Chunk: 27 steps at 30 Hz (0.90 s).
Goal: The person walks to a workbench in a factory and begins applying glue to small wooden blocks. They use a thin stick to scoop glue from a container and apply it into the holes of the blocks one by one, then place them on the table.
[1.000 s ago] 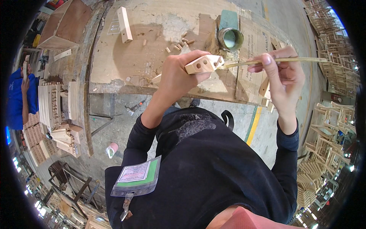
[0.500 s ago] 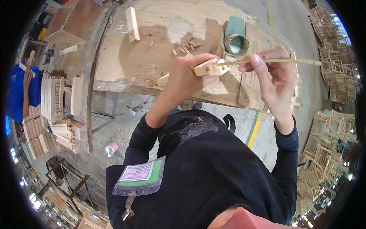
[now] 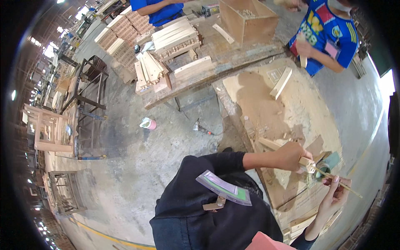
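My left hand (image 3: 289,156) is closed round a pale wooden piece (image 3: 306,163) with holes drilled in its end. Between the thumb and fingers of my right hand (image 3: 333,193) is a thin wooden stick (image 3: 352,191), its tip close to the drilled end. I cannot tell whether the tip is inside a hole. Partly behind the stick stands an open jar (image 3: 321,170) of pale liquid beside a green container (image 3: 332,159). A pale wooden bar (image 3: 268,143) shows left of my left hand; whether it belongs to the held piece is unclear.
A wooden bar (image 3: 281,83) lies on the stained worktable (image 3: 256,100). On the neighbouring bench stand stacked wooden parts (image 3: 176,36) and a large wooden box (image 3: 250,25). Two people in blue shirts (image 3: 323,31) work across from me. A pink cup (image 3: 148,123) and a tool (image 3: 202,127) are on the floor.
My view has swung left, so the table and both hands now appear lower right and a second person shows. The left hand still grips the wooden piece; the right still holds the stick.
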Motion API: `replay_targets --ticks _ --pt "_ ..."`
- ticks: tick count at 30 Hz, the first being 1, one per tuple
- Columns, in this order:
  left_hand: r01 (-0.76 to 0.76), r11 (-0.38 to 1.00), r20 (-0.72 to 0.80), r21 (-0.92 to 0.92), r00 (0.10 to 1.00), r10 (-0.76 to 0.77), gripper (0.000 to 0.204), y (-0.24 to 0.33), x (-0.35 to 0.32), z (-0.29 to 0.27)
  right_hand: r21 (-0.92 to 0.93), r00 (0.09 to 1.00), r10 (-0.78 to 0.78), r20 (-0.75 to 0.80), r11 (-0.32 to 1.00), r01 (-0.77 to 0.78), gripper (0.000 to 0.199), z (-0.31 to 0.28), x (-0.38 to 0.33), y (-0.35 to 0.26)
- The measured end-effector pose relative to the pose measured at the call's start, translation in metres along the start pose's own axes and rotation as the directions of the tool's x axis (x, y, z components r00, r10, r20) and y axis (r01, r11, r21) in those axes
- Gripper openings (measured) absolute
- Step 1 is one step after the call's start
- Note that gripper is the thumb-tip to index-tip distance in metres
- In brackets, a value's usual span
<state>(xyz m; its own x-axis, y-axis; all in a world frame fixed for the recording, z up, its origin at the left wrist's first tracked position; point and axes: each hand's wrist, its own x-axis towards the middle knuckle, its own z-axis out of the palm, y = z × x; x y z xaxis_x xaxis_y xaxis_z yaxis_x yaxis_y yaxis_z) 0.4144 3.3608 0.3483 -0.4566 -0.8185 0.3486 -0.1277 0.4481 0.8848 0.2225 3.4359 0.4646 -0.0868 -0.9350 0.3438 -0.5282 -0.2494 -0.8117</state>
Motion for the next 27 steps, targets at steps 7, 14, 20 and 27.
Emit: replay_targets --ticks 7,14,20,27 --pt "0.066 0.998 -0.021 -0.013 0.998 -0.066 0.039 0.007 0.005 -0.006 0.050 0.999 -0.053 0.011 0.997 0.053 0.012 0.000 0.012 -0.002" --pt "-0.034 0.997 -0.016 -0.064 0.999 0.033 0.036 -0.004 0.008 0.001 0.085 0.997 0.002 -0.077 0.996 0.005 0.006 0.000 0.011 0.000" --pt "0.137 0.985 0.070 -0.103 0.989 -0.130 0.039 0.001 0.007 -0.006 0.267 0.997 0.007 -0.081 0.963 0.015 0.004 -0.008 0.008 -0.015" --pt "0.149 0.987 0.106 -0.060 0.984 -0.142 0.036 0.015 0.012 -0.005 0.219 0.992 -0.104 -0.066 0.969 0.116 0.009 0.003 0.006 -0.012"
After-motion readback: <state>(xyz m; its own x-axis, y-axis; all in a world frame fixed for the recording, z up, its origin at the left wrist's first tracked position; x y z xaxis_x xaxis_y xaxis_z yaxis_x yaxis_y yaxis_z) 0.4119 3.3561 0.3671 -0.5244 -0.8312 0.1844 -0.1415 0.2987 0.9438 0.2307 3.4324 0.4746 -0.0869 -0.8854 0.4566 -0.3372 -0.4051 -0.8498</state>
